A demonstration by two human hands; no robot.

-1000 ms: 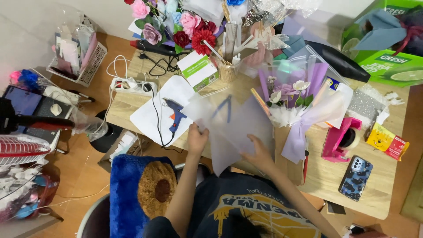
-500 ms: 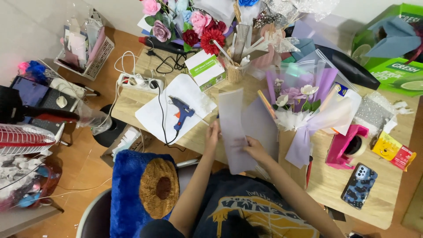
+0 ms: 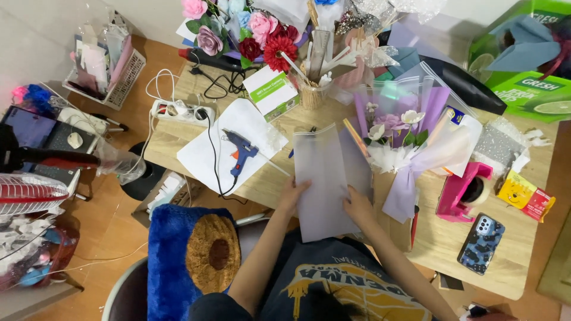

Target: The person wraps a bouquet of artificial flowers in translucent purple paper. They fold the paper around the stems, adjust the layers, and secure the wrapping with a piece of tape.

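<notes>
Nearest the camera, both forearms reach forward from the dark printed shirt to a frosted, translucent wrapping sheet lying on the wooden bench. The left hand sits at the sheet's left edge, low down, its grip closed lightly on that edge with fingers curled over the top; whether the thumb is tucked beneath is hard to tell from this angle. The right hand lies flat on the sheet's lower right part, fingers spread and pressing, holding nothing else. The sheet appears folded along a lengthwise crease, and its long axis runs away from the person, from the near bench edge toward the far clutter, so the sheet lies directly ahead of both hands, between them, with its free end farthest away. The two hands are about equally near; the left one has the edge.

Just left of the sheet a blue glue gun rests on white paper, its cord trailing off. Just right stands a wrapped purple bouquet with a ribbon, touching or overlapping the sheet's right side. Further right are a pink tape dispenser and a patterned phone (lying face down). Beyond, at the far side, are a green-and-white box, a cup of sticks and artificial flowers.
</notes>
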